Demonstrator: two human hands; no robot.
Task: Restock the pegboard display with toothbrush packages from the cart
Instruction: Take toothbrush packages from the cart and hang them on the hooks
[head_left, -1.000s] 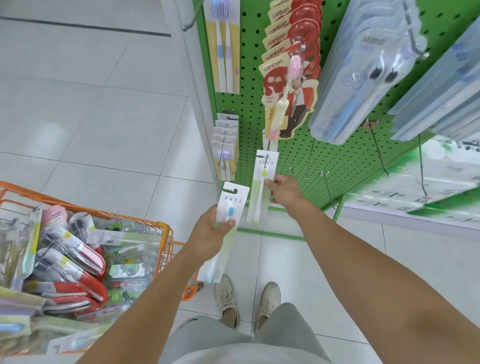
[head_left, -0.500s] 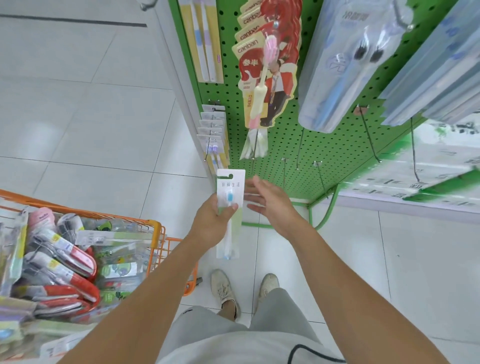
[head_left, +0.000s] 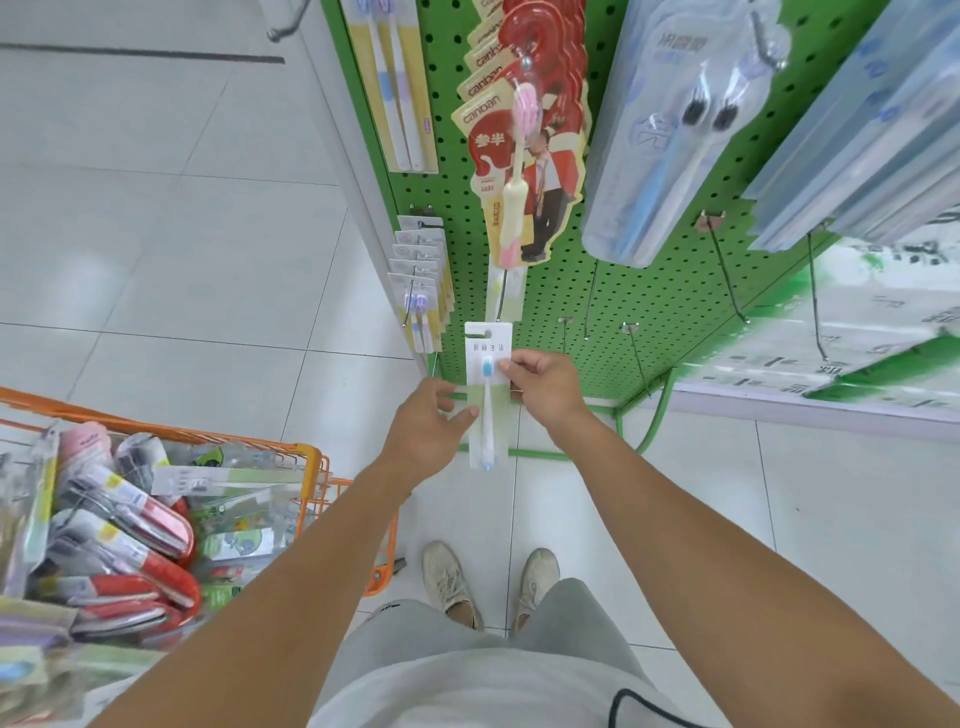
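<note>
A white and pale green toothbrush package (head_left: 487, 364) with a blue brush hangs upright in front of the green pegboard (head_left: 561, 291), just below a hook (head_left: 500, 304) that carries a similar package. My right hand (head_left: 543, 382) pinches its upper right edge. My left hand (head_left: 428, 418) sits at its lower left with the fingers loosely spread. Only the thumb tip touches the package edge. The orange cart (head_left: 311, 467) at the lower left holds several toothbrush packages (head_left: 130, 525).
Full hooks of red carded (head_left: 524, 130), clear blister (head_left: 670, 135) and small white packages (head_left: 423, 275) hang on the pegboard. Several bare hooks (head_left: 636, 353) stick out to the right. My feet (head_left: 488, 577) stand on white tile between cart and display.
My right hand let go of the package it hung on the hook, came back and took the blue-brush package from my left hand. The left hand's grip loosened.
</note>
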